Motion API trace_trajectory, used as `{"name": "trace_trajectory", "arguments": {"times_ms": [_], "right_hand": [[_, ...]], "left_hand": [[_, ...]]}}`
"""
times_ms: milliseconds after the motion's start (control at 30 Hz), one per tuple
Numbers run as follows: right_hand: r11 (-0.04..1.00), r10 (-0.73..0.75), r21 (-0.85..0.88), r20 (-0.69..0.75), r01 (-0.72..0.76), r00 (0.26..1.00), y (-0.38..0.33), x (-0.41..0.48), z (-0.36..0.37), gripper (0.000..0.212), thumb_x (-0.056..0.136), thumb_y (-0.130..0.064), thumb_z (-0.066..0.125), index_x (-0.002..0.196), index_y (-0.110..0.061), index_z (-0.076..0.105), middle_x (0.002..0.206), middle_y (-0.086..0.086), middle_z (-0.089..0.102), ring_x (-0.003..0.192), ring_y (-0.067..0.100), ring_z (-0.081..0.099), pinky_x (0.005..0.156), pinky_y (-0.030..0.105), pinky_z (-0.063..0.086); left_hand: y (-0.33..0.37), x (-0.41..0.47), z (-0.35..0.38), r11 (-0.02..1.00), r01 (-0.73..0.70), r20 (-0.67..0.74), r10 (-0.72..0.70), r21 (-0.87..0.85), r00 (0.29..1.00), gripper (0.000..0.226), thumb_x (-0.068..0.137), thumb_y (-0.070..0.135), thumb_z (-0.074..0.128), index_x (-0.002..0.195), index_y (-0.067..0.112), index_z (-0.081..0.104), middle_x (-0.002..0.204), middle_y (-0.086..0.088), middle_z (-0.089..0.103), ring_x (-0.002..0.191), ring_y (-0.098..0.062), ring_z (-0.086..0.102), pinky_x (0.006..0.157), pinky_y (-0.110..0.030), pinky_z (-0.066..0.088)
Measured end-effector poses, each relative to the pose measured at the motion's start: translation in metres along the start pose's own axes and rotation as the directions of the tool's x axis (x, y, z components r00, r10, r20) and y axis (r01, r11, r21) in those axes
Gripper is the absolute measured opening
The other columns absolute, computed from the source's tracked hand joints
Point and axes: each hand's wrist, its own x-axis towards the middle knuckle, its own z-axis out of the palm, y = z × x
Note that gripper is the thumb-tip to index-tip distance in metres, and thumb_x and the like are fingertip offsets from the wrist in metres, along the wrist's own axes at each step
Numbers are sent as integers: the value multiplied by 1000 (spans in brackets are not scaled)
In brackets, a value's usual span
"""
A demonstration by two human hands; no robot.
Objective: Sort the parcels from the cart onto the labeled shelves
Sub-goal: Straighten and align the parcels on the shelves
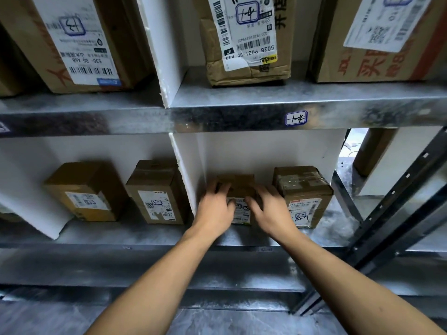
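A small brown parcel (238, 187) with a white shipping label stands on the lower metal shelf (150, 234), in the bay right of a white divider (186, 175). My left hand (215, 206) grips its left side with fingers curled over the top edge. My right hand (268, 209) holds its right side, fingers bent across the label. Both hands hide much of the parcel's front. A handwritten blue-framed tag (296, 118) is stuck on the shelf edge above this bay.
A taped brown parcel (303, 194) stands just right of my right hand. Two more parcels (85, 191) (157, 192) sit in the bay to the left. The upper shelf holds larger labelled boxes (246, 39). A black slotted upright (396, 204) slants at right.
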Motion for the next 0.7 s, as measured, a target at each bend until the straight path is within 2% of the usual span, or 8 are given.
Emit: {"name": "trace_trajectory", "arguments": {"times_ms": [167,267,367,500,633,700], "right_hand": [[993,-75,-94,-36,71,997,-10,-6,-28,39,96,-31,60,131,-14,60,125,17,59,112,39,57,92,39,48],[978,-112,-187,-89,94,990,-11,-13,-50,35,96,-31,61,126,-13,62,119,20,61,105,43,60,85,43,52],[950,-110,-307,-137,64,984,-1,-18,-71,36,92,-36,57,119,-14,65,115,19,63,97,43,62,78,45,54],[927,-31,-375,-140,-24,990,29,-21,-102,40,93,-39,52,122,-15,64,130,18,58,114,43,57,94,49,52],[930,112,-340,-101,-140,989,63,-28,-121,39,97,-32,57,136,-25,58,149,18,44,132,41,47,108,49,43],[937,150,-304,-87,-170,985,74,-30,-123,40,99,-31,56,138,-24,56,151,21,41,137,39,44,111,47,40]], "left_hand": [[9,2,-16,990,-136,-95,133,-27,987,46,93,22,58,138,17,52,144,-10,43,127,-33,47,107,-40,40],[17,8,-16,978,-202,-152,193,-50,969,44,90,27,55,132,13,57,138,-12,49,127,-33,47,107,-39,41],[33,13,-7,967,-244,-141,233,-69,962,47,87,29,54,130,12,59,135,-13,51,126,-32,47,108,-40,40],[63,15,8,954,-289,-88,282,-83,955,47,89,27,58,134,11,57,139,-13,48,129,-31,46,109,-41,39],[92,13,25,943,-318,-5,319,-103,948,54,92,27,62,143,16,47,146,-11,40,134,-28,41,113,-36,34],[102,14,33,944,-313,28,317,-101,948,57,94,31,60,146,20,42,150,-9,35,139,-26,36,115,-38,31]]}}
